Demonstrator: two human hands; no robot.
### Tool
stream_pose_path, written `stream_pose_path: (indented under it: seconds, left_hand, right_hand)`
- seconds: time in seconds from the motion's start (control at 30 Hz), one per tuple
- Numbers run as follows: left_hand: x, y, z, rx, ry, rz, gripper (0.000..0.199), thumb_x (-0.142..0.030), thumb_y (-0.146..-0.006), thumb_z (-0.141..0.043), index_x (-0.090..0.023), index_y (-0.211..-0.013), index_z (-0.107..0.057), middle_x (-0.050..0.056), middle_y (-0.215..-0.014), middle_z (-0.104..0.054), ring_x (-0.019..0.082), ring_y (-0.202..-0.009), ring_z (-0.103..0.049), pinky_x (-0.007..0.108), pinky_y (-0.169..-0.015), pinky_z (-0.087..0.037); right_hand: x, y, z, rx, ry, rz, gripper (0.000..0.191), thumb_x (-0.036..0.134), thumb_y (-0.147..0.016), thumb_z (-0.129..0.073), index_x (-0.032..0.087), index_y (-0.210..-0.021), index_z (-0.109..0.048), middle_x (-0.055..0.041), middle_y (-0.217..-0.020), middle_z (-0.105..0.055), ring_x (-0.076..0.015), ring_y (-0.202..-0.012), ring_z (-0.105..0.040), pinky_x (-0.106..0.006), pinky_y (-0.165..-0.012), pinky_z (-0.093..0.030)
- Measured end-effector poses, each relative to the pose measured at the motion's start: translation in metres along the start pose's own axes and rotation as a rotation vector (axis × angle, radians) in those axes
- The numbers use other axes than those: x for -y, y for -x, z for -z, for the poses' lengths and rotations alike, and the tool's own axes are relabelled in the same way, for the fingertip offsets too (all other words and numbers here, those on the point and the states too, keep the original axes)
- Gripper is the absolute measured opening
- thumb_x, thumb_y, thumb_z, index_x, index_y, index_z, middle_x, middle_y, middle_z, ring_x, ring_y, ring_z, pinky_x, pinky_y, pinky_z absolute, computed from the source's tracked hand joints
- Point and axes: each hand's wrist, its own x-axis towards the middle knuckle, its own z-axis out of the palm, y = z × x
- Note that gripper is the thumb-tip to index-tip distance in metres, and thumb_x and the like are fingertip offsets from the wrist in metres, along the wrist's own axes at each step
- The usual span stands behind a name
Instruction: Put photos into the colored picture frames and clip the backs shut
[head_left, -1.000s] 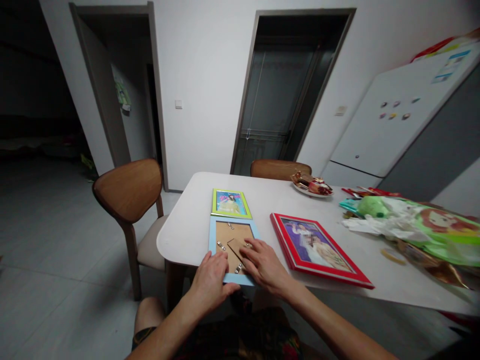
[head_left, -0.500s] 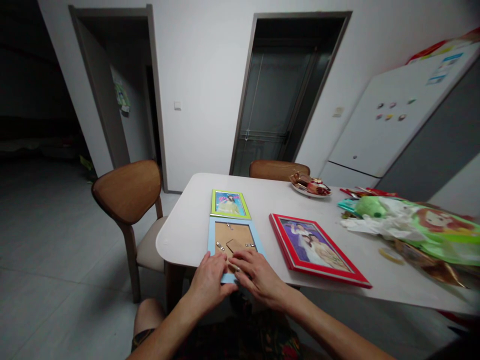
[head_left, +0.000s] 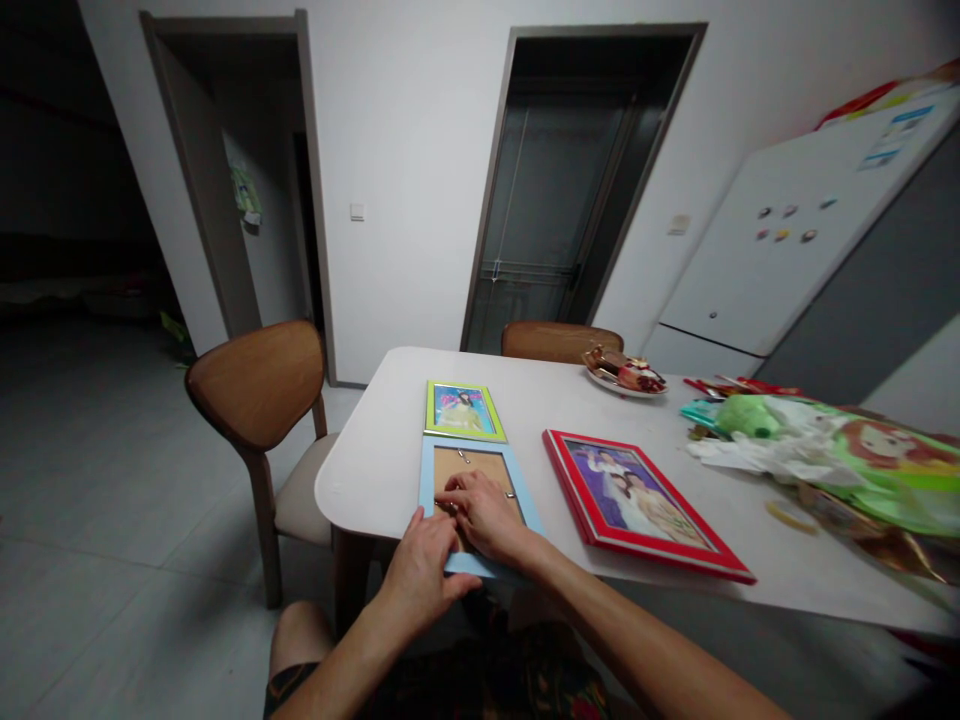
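Observation:
A light-blue picture frame (head_left: 425,480) lies face down at the table's near edge, its brown backing board (head_left: 487,466) showing. Small metal turn clips (head_left: 463,456) sit around the board's edge. My left hand (head_left: 427,562) grips the near left corner, thumb along the front edge and fingers over the left side. Bent over the board, my right hand (head_left: 484,515) has its fingertips pressed together at the left clip, which they mostly cover. Touching the blue frame's far end is a lime-green frame (head_left: 495,415) with a photo face up.
To the right lies a thick red picture frame (head_left: 731,560) with a photo. Farther right are a green plastic bag (head_left: 892,490), crumpled wrapping and a tape roll (head_left: 791,517). A plate (head_left: 634,390) of food stands at the back. Wooden chairs (head_left: 259,385) stand left and behind the table.
My right hand has moved up and left from the frame's near edge to the left clip. My left hand stays at the near left corner.

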Motion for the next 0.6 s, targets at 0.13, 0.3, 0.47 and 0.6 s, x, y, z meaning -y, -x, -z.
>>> stream_pose_path:
  seconds: [0.13, 0.3, 0.47, 0.6]
  left_hand:
    - [0.000, 0.001, 0.000, 0.005, 0.002, -0.003, 0.030, -0.028, -0.058, -0.069, -0.020, -0.081, -0.052, 0.004, -0.095, -0.059, 0.021, -0.095, -0.052, 0.046, -0.096, -0.025]
    - [0.000, 0.005, -0.002, 0.013, -0.010, 0.005, 0.046, -0.029, -0.056, -0.071, -0.018, -0.095, -0.049, 0.007, -0.097, -0.059, 0.022, -0.098, -0.051, 0.046, -0.097, -0.023]
    - [-0.004, 0.009, -0.002, 0.033, -0.005, 0.007, 0.054, -0.029, -0.056, -0.071, -0.017, -0.102, -0.047, 0.005, -0.090, -0.059, 0.022, -0.097, -0.051, 0.046, -0.098, -0.023]
    - [-0.006, 0.009, -0.001, 0.028, -0.014, 0.011, 0.054, -0.029, -0.059, -0.068, -0.019, -0.106, -0.044, 0.004, -0.089, -0.058, 0.022, -0.094, -0.052, 0.048, -0.098, -0.023]
  right_hand:
    - [-0.006, -0.006, 0.001, -0.006, -0.030, -0.003, 0.027, 0.019, -0.077, -0.042, 0.027, -0.092, -0.063, -0.0022, -0.092, -0.059, -0.0157, -0.088, -0.046, -0.027, -0.073, -0.030]
    - [-0.032, -0.033, 0.001, -0.088, -0.031, -0.333, 0.028, 0.027, -0.078, -0.041, 0.018, -0.095, -0.061, -0.0060, -0.092, -0.062, -0.0151, -0.083, -0.053, -0.023, -0.070, -0.035]
    - [-0.051, -0.054, -0.006, -0.108, 0.021, -0.527, 0.022, 0.030, -0.074, -0.045, 0.018, -0.077, -0.064, -0.0069, -0.079, -0.065, -0.0174, -0.073, -0.057, -0.024, -0.058, -0.034]
    - [-0.056, -0.060, -0.010, -0.105, 0.040, -0.605, 0.020, 0.031, -0.071, -0.048, 0.018, -0.074, -0.063, -0.0078, -0.078, -0.065, -0.0178, -0.074, -0.057, -0.024, -0.057, -0.035]
